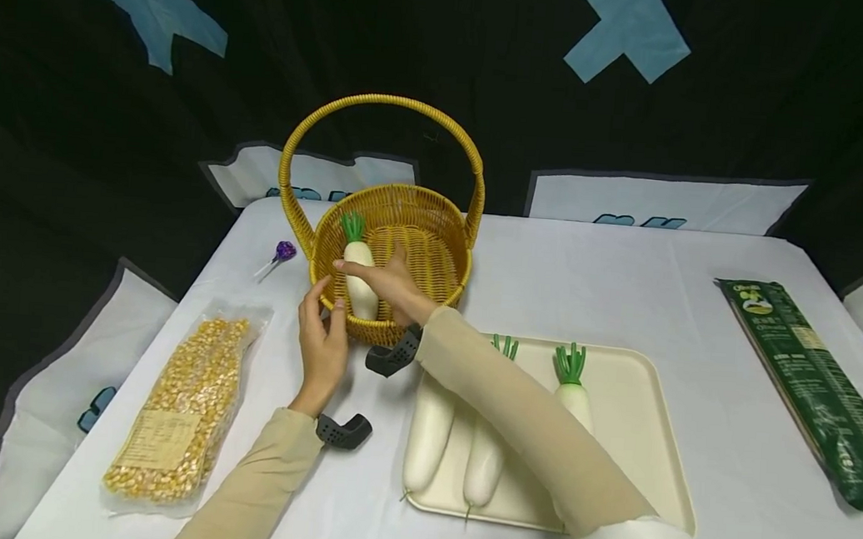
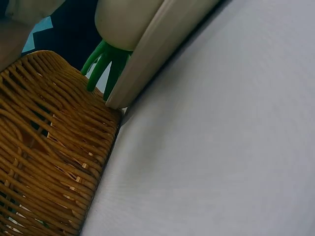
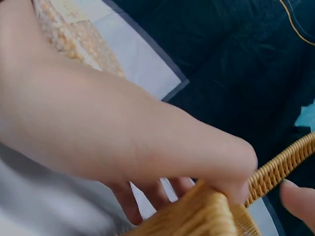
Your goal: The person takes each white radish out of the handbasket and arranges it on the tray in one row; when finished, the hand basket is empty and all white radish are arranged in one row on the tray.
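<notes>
A yellow wicker basket (image 1: 406, 204) with a tall arched handle stands at the back of the table. One white radish (image 1: 360, 254) with green stalks leans inside its left side. My left hand (image 1: 323, 350) holds the basket's near-left rim; in the right wrist view the left thumb (image 3: 236, 172) hooks over the rim, fingers outside. Reaching into the basket, my right hand (image 1: 393, 285) has its thumb stretched across the radish and its fingers extended, apparently not gripping it. Whether that thumb touches the radish I cannot tell. The left wrist view shows the woven basket side (image 2: 49, 137).
A cream tray (image 1: 633, 400) holds more radishes (image 1: 431, 436), partly under my right forearm. A bag of corn kernels (image 1: 190, 395) lies left, with a purple-wrapped lollipop (image 1: 285, 251) behind it. A green package (image 1: 807, 379) lies far right. Dark patterned cloth hangs behind.
</notes>
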A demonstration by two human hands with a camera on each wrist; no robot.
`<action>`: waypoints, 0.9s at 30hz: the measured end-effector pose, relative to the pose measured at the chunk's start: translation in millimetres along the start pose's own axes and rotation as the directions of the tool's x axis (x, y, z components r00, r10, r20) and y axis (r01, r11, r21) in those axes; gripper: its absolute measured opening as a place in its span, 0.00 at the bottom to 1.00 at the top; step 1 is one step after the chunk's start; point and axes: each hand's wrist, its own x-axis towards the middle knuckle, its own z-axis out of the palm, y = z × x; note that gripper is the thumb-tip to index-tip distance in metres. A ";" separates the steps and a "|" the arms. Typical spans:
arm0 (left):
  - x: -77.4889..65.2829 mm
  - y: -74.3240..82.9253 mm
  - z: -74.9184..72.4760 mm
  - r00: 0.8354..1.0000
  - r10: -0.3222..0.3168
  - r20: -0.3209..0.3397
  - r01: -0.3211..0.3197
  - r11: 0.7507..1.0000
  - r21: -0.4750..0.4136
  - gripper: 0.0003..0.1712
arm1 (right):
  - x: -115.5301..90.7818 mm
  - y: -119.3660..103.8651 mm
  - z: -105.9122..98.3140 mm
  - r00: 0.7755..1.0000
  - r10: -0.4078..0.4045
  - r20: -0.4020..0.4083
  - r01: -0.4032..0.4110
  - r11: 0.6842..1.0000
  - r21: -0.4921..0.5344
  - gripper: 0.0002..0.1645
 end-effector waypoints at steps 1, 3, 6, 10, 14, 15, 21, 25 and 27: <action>-0.5 0.3 -0.1 1.000 -0.005 0.003 0.005 1.000 0.005 0.23 | 0.9 0.5 -0.6 0.999 0.015 0.029 -0.015 1.000 -0.016 0.66; -1.7 0.7 -0.3 1.000 -0.011 0.003 0.011 1.000 0.012 0.23 | 1.9 1.4 -1.6 0.996 0.044 0.083 -0.040 0.998 -0.050 0.67; -2.4 1.4 -0.6 1.000 -0.010 -0.001 0.010 1.000 0.016 0.23 | 2.9 1.6 -2.1 0.987 0.080 0.139 -0.068 0.994 -0.088 0.64; -1.9 1.9 -0.4 1.000 -0.008 0.005 0.008 1.000 0.001 0.23 | 3.9 0.9 -2.5 0.980 0.118 0.158 -0.093 0.983 -0.159 0.58; -1.1 1.6 0.3 1.000 -0.002 0.005 0.002 1.000 -0.009 0.23 | 4.4 0.8 -2.4 0.984 0.101 0.146 -0.065 0.970 -0.235 0.56; -1.1 1.5 0.4 1.000 -0.001 0.004 0.001 1.000 -0.009 0.23 | 4.3 1.2 -2.1 0.986 0.094 0.137 -0.057 0.966 -0.251 0.56; -0.9 0.9 0.6 1.000 0.006 0.003 -0.006 1.000 -0.008 0.23 | 0.7 3.3 2.0 0.994 -0.027 0.103 0.062 0.935 -0.348 0.56; -0.6 0.7 0.8 1.000 0.007 0.000 -0.007 1.000 -0.004 0.23 | -2.2 2.5 3.0 0.994 -0.052 0.098 0.085 0.924 -0.374 0.53; -0.3 0.7 0.8 1.000 0.008 -0.002 -0.008 1.000 0.001 0.23 | -2.5 1.7 3.2 0.994 -0.043 0.097 0.075 0.930 -0.360 0.50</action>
